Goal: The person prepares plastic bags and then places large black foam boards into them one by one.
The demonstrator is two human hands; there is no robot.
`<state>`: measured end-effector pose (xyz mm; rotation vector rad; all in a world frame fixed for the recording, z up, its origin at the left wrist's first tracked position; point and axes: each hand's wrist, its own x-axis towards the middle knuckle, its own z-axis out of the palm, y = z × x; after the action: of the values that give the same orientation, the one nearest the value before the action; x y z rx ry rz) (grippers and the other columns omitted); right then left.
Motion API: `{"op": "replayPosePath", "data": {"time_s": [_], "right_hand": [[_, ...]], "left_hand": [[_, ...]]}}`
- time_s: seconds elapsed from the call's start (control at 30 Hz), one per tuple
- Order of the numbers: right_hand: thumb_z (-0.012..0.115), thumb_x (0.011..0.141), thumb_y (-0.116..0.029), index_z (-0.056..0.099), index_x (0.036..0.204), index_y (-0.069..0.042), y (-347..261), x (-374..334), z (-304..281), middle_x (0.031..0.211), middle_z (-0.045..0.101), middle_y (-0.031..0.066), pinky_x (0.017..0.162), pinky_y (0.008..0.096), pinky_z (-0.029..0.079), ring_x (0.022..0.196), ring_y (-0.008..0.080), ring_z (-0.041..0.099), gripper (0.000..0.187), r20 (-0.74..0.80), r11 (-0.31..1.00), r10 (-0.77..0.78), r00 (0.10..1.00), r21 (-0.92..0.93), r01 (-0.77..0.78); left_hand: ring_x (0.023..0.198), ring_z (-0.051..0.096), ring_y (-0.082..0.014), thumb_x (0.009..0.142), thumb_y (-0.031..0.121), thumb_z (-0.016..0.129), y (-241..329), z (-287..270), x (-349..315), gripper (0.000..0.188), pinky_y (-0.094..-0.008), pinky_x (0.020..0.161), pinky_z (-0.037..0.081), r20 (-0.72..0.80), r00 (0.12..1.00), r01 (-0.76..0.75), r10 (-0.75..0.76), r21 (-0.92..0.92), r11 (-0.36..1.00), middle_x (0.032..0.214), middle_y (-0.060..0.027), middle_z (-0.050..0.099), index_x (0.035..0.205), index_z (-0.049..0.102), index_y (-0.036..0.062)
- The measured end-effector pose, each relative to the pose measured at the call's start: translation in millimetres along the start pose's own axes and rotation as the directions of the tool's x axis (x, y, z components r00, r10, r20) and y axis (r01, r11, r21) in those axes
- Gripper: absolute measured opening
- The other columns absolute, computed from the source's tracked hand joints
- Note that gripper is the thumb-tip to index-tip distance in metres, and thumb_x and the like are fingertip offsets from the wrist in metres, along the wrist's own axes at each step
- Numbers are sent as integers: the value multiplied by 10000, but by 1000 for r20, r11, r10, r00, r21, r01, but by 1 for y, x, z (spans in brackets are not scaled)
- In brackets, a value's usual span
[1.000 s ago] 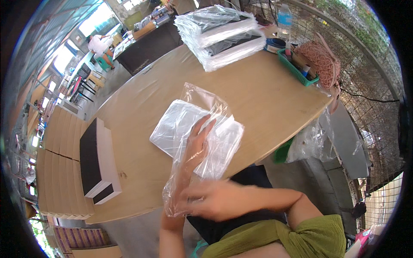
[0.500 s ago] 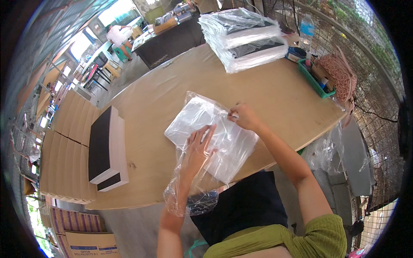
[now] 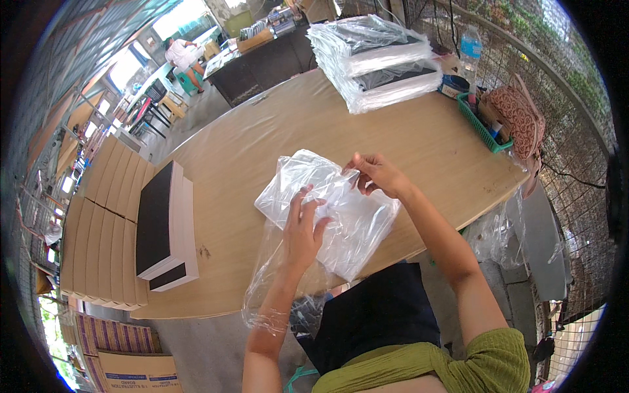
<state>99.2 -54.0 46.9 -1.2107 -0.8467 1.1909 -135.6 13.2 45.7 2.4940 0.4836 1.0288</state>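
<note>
A pile of clear plastic bags (image 3: pixel 357 226) lies near the front edge of the table, its sheets crinkled and shiny. My right hand (image 3: pixel 377 177) pinches the upper edge of a bag between thumb and fingers, lifting it slightly. My left hand (image 3: pixel 303 226) is over the left part of the pile, fingers spread and bent; whether it touches the plastic is hard to tell. One loose clear plastic bag (image 3: pixel 262 281) hangs along my left forearm and over the table's front edge. Whether it wraps round the arm or only lies beside it, I cannot tell.
On the left are black-topped white blocks (image 3: pixel 155 223) beside stacked brown cartons (image 3: pixel 98 252). Plastic-wrapped bundles (image 3: pixel 373 62) are piled at the far side. A green basket (image 3: pixel 481 124), water bottle (image 3: pixel 470 52) and patterned pouch (image 3: pixel 517 118) stand right. A person (image 3: pixel 182 56) is far off.
My right hand has risen slightly, pulling up the bag's edge. My left hand's fingers have spread and curled, and the loose plastic has slid down and left along the forearm.
</note>
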Motion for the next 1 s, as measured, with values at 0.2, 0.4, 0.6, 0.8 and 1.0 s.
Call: {"op": "replayPosePath", "data": {"time_s": [0.2,0.4,0.6,0.8,1.0], "right_hand": [[626,905,-273,630,1057,-37,-13,-21,13,768,654,70,538,248,512,600,121,605,280,60,997,-65,996,-36,67],[600,887,-148,633,1031,-46,-10,-23,20,776,656,71,538,257,513,617,116,607,179,154,995,-81,985,62,72],[583,877,-105,637,983,-52,13,3,-9,738,622,36,532,256,502,616,101,587,130,-208,973,-138,968,151,172],[577,873,-94,641,953,-62,23,44,-50,751,611,20,549,276,515,625,111,589,107,-405,994,-110,908,-60,94],[539,864,-64,613,1058,-60,28,66,-140,861,613,43,627,338,539,692,160,611,208,-686,992,-109,720,-126,29]], "left_hand": [[673,587,-206,769,28,699,10,-7,0,478,-307,607,480,58,991,127,-120,-145,981,1024,-66,639,1228,610,131],[696,633,-182,768,97,740,29,-5,4,400,-296,585,482,11,967,249,-256,-280,927,1002,-87,685,1153,631,95],[795,660,-220,823,122,676,12,8,-8,211,-327,632,506,111,939,342,-326,-193,920,1005,-102,681,1023,653,60],[900,620,-321,800,68,635,-3,8,-43,208,-402,778,495,217,976,-10,-29,177,984,970,-118,655,1007,650,79],[935,602,-240,809,63,639,7,-40,-99,193,-367,810,478,273,961,-38,34,11,999,1007,-91,637,1001,627,63]]}}
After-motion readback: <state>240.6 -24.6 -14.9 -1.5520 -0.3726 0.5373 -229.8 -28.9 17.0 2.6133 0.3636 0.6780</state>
